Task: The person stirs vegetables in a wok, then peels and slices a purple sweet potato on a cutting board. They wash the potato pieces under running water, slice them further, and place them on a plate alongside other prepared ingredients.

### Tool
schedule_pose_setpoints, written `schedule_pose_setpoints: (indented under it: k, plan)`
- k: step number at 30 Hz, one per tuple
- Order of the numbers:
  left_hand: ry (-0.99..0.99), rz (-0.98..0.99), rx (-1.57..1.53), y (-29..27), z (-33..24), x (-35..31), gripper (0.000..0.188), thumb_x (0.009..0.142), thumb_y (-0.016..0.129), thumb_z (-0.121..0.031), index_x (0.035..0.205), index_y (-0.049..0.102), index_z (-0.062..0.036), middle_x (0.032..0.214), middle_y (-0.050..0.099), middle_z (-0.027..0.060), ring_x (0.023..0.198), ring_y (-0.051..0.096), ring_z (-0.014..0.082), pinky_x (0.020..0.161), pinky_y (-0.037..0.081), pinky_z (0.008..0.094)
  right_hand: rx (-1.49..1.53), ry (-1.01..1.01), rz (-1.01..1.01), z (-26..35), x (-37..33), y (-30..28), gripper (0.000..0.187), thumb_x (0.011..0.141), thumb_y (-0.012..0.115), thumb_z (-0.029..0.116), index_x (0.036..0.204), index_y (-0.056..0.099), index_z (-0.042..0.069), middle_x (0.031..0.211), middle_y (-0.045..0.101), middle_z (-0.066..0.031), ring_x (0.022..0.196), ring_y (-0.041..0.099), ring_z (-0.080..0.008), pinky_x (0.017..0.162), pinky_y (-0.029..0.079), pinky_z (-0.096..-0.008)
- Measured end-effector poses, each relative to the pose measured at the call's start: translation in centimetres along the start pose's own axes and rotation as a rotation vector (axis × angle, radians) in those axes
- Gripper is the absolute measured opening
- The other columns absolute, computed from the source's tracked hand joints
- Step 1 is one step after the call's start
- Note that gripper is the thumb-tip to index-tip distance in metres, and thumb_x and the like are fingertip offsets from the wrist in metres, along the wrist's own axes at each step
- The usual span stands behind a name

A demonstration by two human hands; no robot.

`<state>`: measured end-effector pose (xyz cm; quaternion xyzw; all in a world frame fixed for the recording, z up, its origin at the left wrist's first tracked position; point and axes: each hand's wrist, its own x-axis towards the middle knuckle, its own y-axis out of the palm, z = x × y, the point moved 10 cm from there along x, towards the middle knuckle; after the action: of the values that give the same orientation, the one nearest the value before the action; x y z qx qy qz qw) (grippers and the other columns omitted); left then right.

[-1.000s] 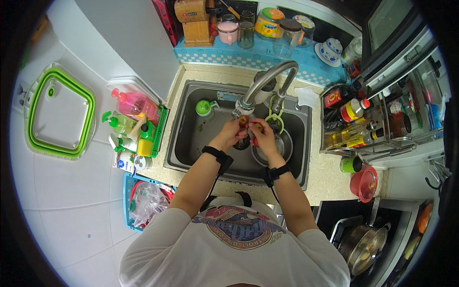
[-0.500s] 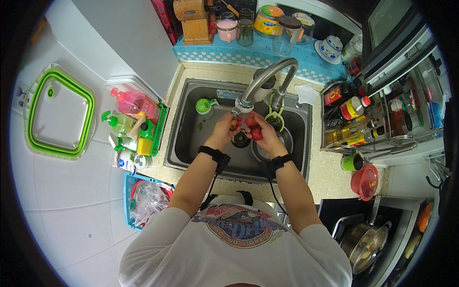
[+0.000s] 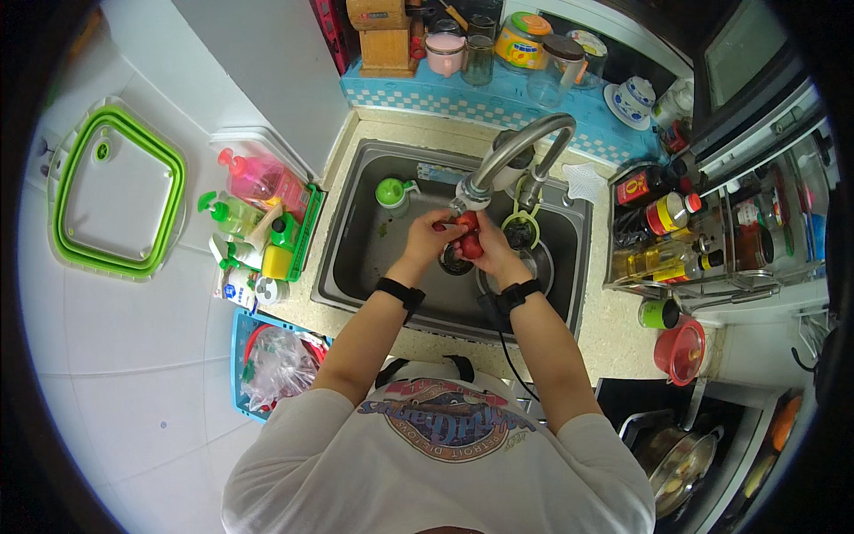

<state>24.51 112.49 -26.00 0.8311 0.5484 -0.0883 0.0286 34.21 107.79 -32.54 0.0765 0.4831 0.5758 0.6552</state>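
Over the steel sink (image 3: 356, 258), both hands are close together just below the tap (image 3: 474, 189). My right hand (image 3: 494, 249) cups small round red fruits (image 3: 471, 246); their exact kind is too small to make out. My left hand (image 3: 429, 236) is closed with fingertips against a red fruit beside them. Behind the right hand a green-handled strainer (image 3: 520, 230) sits in the sink, and a metal bowl (image 3: 538, 267) is partly covered by that hand. The drain lies under the fingers. A green-topped cup (image 3: 391, 194) stands at the sink's back left.
Left of the sink, a green rack (image 3: 307, 227) holds soap bottles and a yellow sponge (image 3: 277, 262). Jars and a knife block (image 3: 387, 49) line the back ledge. Bottles fill a rack (image 3: 747, 278) at right, near a red-lidded container (image 3: 683, 350) and a pan (image 3: 680, 463).
My left hand has moved right, toward the right hand, and its fingers have closed more. The fruits are gathered closer together under the tap. The view has shifted slightly.
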Motion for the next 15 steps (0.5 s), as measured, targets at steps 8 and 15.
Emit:
schedule_pose_setpoints:
  k: [8, 15]
  plan:
    - [0.156, -0.046, 0.324, -0.2, -2.5, 0.3, 0.026, 0.072, 0.079, -0.022, 0.075, 0.067, 0.0017, 0.061, 0.062, 0.0072, 0.053, 0.056, 0.0121, 0.049, 0.046, 0.0289, -0.135, -0.004, -0.102, 1.1, -1.1, -0.4, 0.053, 0.095, 0.046, 0.054, 0.110, 0.053, 0.004, 0.087, 0.057, -0.0083, 0.067, 0.057, -0.0199, 0.053, 0.050, -0.0326]
    - [0.257, -0.225, 0.634, -0.4, -3.7, -0.2, 0.022, 0.069, 0.072, -0.018, 0.074, 0.066, 0.0025, 0.065, 0.063, 0.0191, 0.058, 0.064, 0.0302, 0.055, 0.049, 0.0349, -0.203, -0.050, -0.058, 1.4, -1.4, 0.6, 0.051, 0.094, 0.048, 0.053, 0.113, 0.052, 0.006, 0.091, 0.060, -0.0088, 0.066, 0.059, -0.0209, 0.052, 0.051, -0.0336]
